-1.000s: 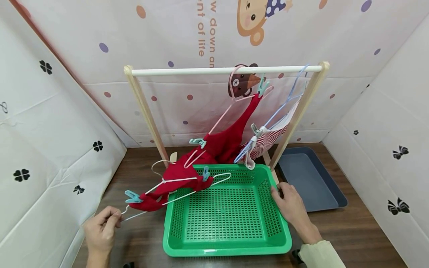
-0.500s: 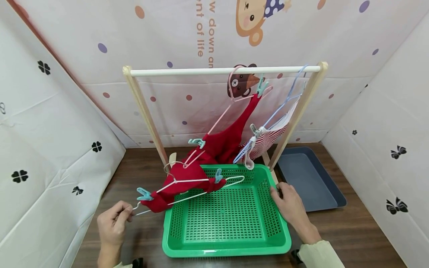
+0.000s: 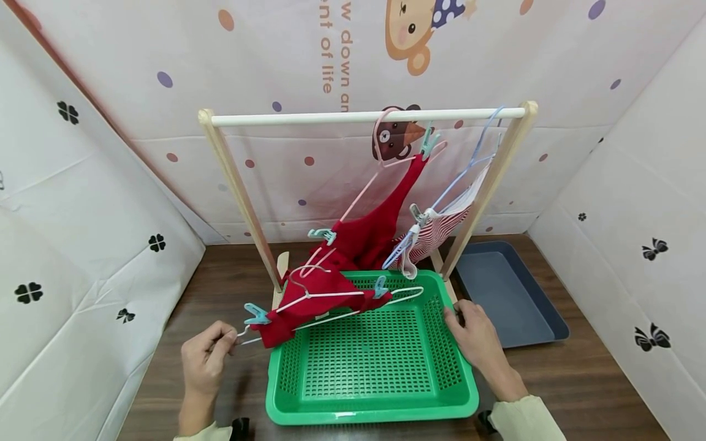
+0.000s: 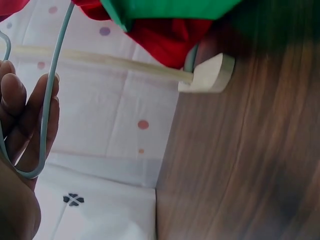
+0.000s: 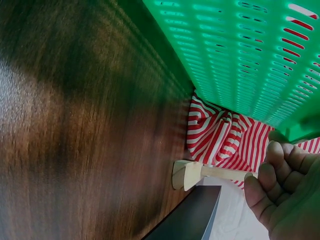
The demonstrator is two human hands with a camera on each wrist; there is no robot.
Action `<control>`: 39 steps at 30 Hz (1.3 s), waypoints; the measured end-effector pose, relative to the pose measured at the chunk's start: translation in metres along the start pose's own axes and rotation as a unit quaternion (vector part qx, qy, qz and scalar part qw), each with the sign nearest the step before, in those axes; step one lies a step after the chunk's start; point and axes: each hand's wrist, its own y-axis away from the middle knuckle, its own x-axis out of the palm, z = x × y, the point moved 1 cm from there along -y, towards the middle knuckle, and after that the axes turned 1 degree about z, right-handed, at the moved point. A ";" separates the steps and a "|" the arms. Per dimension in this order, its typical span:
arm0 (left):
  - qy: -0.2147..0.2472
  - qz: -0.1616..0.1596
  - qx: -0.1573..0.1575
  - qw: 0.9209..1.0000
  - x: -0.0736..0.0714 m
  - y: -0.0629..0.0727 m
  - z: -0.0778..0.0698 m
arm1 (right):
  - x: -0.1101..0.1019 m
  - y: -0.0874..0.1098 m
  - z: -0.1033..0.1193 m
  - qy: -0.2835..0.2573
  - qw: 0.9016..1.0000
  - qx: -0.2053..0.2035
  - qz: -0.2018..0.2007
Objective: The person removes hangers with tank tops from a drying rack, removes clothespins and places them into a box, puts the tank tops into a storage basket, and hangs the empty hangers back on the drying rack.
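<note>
My left hand (image 3: 206,358) pinches the left end of a white clothes hanger (image 3: 336,294), its hook pointing up and away. In the left wrist view the end loop of this hanger (image 4: 46,115) passes in front of the fingers. A red garment (image 3: 280,327) is fixed to the hanger by a blue clothespin (image 3: 256,314) on the left and another blue clothespin (image 3: 380,286) on the right. The hanger reaches over the back left of a green plastic basket (image 3: 372,416). My right hand (image 3: 477,340) grips that basket's right rim.
Behind the basket stands a drying rack with a white rail (image 3: 309,118). From it hang a pink hanger (image 3: 361,195) with a red garment (image 3: 366,242) and a blue hanger (image 3: 460,176) with a striped garment (image 3: 436,236). A dark grey tray (image 3: 507,291) lies at the right.
My left hand has moved right and slightly up, carrying the white hanger and its red garment further over the basket. My right hand stays on the basket rim.
</note>
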 end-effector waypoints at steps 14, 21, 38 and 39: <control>0.050 0.043 0.036 0.997 0.026 -0.011 -0.001 | 0.001 0.000 -0.002 -0.002 1.000 0.005 0.000; 0.064 0.075 0.032 0.995 0.035 -0.017 -0.006 | 0.001 -0.001 -0.003 -0.005 1.000 0.009 0.003; 0.058 0.155 -0.019 0.986 0.051 -0.021 -0.006 | 0.001 -0.001 -0.002 -0.006 1.000 0.010 -0.001; 0.058 0.161 -0.023 0.985 0.052 -0.021 -0.006 | 0.001 -0.001 -0.002 -0.005 1.000 0.010 -0.001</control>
